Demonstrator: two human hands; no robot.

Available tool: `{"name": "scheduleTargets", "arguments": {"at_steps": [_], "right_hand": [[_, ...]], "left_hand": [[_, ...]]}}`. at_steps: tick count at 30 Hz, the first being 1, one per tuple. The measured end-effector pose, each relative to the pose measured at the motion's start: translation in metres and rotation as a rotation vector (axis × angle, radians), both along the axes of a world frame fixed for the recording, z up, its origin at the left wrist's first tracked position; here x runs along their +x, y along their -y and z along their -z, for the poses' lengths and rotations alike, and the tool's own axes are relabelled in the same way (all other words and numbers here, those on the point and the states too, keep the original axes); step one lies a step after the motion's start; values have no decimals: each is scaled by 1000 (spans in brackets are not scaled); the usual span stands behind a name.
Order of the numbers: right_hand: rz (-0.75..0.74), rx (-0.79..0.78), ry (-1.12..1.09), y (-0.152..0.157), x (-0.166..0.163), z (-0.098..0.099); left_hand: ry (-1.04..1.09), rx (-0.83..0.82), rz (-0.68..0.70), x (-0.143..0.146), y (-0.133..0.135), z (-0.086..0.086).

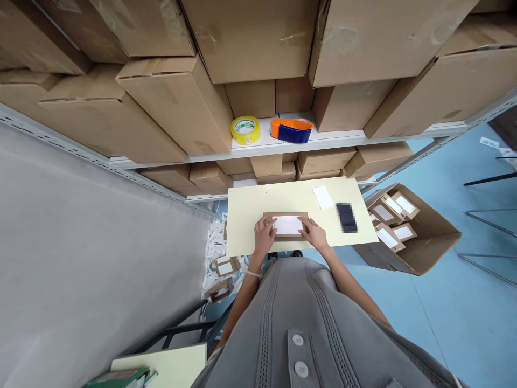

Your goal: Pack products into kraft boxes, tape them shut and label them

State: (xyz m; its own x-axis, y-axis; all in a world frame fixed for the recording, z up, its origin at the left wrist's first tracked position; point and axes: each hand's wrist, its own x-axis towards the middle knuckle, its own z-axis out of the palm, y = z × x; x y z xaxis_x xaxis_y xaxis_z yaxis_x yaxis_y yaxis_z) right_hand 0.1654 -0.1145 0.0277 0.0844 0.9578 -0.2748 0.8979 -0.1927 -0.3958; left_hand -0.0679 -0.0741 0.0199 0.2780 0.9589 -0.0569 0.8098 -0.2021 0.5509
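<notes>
A small flat brown cardboard box [285, 238] lies on the pale yellow table in front of me, with a white label [287, 225] on its top face. My left hand [264, 237] has its thumb and fingers closed at the label's left end, against the box. At the label's right end, my right hand [315, 235] grips in the same way, fingertips on the edge. Behind the right hand lies a loose white paper slip [322, 197]. A dark pixelated rectangle [346, 217] is to the right.
Beside the pale yellow table [248, 215], a large open carton [434, 237] holds several labelled small boxes. On the shelf [264, 141] sit a yellow tape roll [245, 130] and an orange-and-blue tape dispenser [291, 130], among stacked cartons. Paper scraps [214, 240] litter the left floor.
</notes>
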Motion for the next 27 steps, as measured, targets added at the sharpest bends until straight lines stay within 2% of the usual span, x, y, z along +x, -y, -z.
{"name": "scheduleTargets", "arguments": {"at_steps": [10, 23, 27], "right_hand": [[50, -112, 76, 2, -3, 5], [153, -113, 32, 5, -13, 5], [194, -52, 150, 14, -27, 10]], "left_hand": [[-97, -204, 16, -4, 2, 9], [20, -254, 63, -13, 0, 9], [65, -282, 73, -18, 2, 14]]}}
